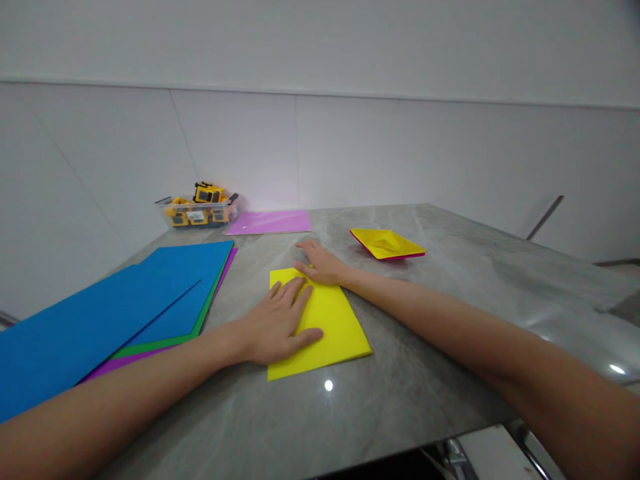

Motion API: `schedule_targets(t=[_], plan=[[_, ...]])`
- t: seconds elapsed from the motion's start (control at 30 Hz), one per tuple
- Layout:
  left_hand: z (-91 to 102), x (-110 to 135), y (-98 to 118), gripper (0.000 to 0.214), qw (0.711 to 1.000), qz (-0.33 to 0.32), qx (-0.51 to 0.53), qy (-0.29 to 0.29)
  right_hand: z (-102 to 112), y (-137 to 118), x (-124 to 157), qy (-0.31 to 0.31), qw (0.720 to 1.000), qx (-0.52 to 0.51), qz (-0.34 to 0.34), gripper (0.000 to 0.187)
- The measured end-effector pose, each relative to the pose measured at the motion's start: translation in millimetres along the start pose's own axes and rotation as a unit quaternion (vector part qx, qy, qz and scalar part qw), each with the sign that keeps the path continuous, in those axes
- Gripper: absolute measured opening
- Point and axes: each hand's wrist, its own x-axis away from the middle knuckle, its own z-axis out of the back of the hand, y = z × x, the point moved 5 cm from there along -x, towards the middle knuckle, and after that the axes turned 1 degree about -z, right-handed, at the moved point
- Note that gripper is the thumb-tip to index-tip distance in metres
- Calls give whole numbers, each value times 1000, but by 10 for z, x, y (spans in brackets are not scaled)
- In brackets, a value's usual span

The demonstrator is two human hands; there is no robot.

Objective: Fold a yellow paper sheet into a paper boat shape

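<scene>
A folded yellow sheet of paper [333, 327] lies on the grey marble table [450, 320] in front of me. My left hand [277, 323] rests flat on its left half, fingers stretched out and pressing down. My right hand [320, 262] lies flat at the sheet's far edge, fingers extended toward the left. Neither hand holds anything.
A stack of blue, green and purple sheets [125, 307] lies at the left. A pink sheet [270, 222] and a clear box of yellow toy vehicles [200, 208] sit at the back. A folded yellow and red paper boat [387, 244] rests right of centre. The table's near edge runs below my arms.
</scene>
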Motion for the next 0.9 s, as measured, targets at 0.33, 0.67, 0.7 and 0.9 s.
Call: schedule_targets(t=[0.33,0.67,0.7,0.9], plan=[[-50,134,-16,83,998,-33,-27,-39,161,-38,292,-112,987,-113,27,56],[-83,204,-4,83,997,-62,-21,-45,358,-348,885,-253,962,-51,90,64],[-79,203,-1,83,997,-62,-20,-44,367,-351,908,-264,959,-45,91,67],[-52,199,9,84,997,-61,-12,-44,401,-402,983,-323,943,-11,75,90]])
